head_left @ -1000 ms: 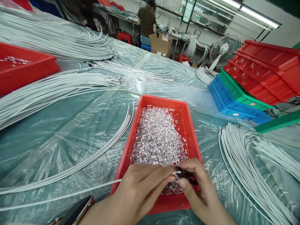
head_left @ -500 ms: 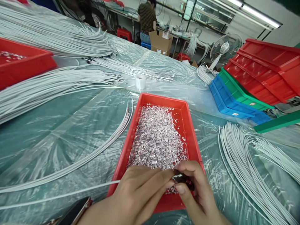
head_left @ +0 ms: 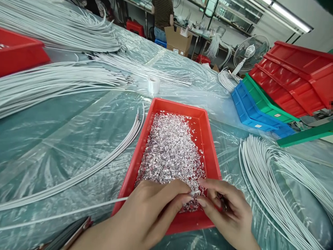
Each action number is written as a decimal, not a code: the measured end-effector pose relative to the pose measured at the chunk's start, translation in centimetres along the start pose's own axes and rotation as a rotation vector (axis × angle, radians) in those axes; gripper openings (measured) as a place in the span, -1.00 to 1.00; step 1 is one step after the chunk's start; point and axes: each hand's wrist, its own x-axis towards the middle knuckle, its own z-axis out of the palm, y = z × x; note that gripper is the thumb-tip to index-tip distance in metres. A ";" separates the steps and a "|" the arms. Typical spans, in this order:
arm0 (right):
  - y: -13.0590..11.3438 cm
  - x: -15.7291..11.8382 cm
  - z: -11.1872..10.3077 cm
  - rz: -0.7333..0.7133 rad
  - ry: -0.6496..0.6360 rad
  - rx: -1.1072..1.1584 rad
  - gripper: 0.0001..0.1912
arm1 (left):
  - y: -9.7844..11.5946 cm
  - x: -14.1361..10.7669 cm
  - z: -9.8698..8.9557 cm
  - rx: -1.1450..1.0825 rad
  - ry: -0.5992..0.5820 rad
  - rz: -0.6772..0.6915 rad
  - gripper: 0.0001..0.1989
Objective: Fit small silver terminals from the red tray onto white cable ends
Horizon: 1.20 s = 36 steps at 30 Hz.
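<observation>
My left hand (head_left: 153, 208) pinches a white cable (head_left: 101, 206) that runs in from the left and passes under it. At the fingertips a short pale end (head_left: 194, 193) of the cable sticks out. Beside that end, my right hand (head_left: 231, 211) has its thumb and index fingertips slightly apart. Its other fingers curl round a small dark metal tool (head_left: 224, 203), mostly hidden in the palm. Both hands are over the near end of a red tray (head_left: 213, 163), which holds a heap of shiny silvery scraps (head_left: 171, 146).
A curved bunch of white cables (head_left: 104, 165) lies left of the tray, a larger bundle (head_left: 262, 170) right. Behind stands a clear tape roll (head_left: 153, 85). Stacked crates (head_left: 293, 80), a fan (head_left: 251, 52) and a person (head_left: 162, 17) are farther off. A dark flat object (head_left: 70, 232) lies by my left forearm.
My right thumb and index have shifted to the cable end, and the dark tool has moved back into the palm. The pale end now shows between my hands. The view has tilted slightly down.
</observation>
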 end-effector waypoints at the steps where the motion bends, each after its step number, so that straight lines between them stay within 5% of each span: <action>1: -0.1 0.2 -0.1 -0.028 -0.014 0.005 -0.61 | 0.0 0.0 -0.1 -0.003 -0.007 0.004 -0.82; 17: 0.2 0.7 -0.5 -0.125 -0.110 -0.156 -0.66 | -0.6 0.5 0.3 -0.015 -0.074 -0.020 -0.82; 27: 0.0 1.2 -0.4 0.013 -0.131 -0.133 -0.71 | -1.1 0.6 0.7 0.295 -0.039 0.157 -0.73; 36: 0.2 1.2 -0.9 0.298 -0.302 0.056 -0.85 | -1.2 0.8 0.6 0.417 -0.060 0.284 -0.76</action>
